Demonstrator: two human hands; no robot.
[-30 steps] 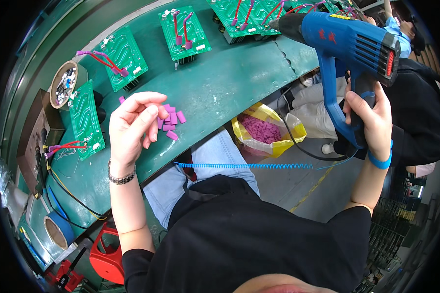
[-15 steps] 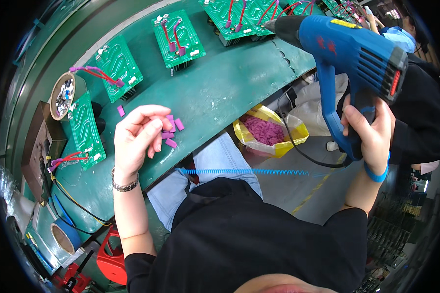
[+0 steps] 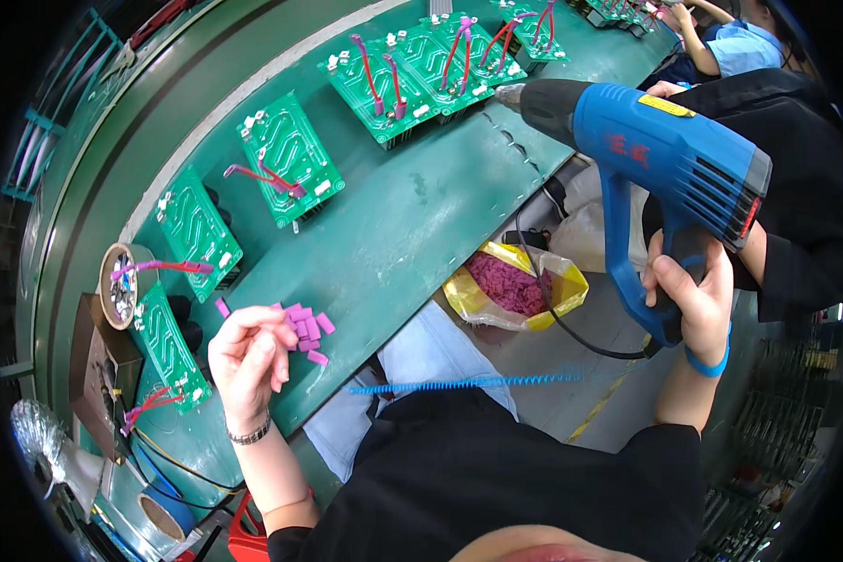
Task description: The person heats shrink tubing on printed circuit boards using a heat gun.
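My right hand (image 3: 698, 290) is wrapped round the handle of a blue heat gun (image 3: 670, 131), held up over the bench's edge with its dark nozzle pointing left. My left hand (image 3: 251, 361) hovers over the green bench, fingers loosely bent and slightly apart, with nothing visible in them. Right beside its fingertips lies a small pile of purple sleeve pieces (image 3: 304, 323), partly hidden by the hand. Nearest to it on the left stands a green circuit board (image 3: 171, 351) with red wires. Another circuit board (image 3: 290, 159) with purple-tipped red wires stands farther back.
More circuit boards (image 3: 379, 94) line the bench's back. A round tub of small parts (image 3: 119, 290) stands at left above a brown box (image 3: 98, 375). A yellow-edged bag of purple bits (image 3: 510, 281) sits below the bench. A coiled blue cord (image 3: 468, 384) crosses my lap. Co-workers sit at right.
The view has shifted, so the bench and boards appear lower. The heat gun stays raised in my right hand, its nozzle now lower and more to the left. My left hand stays beside the purple pieces.
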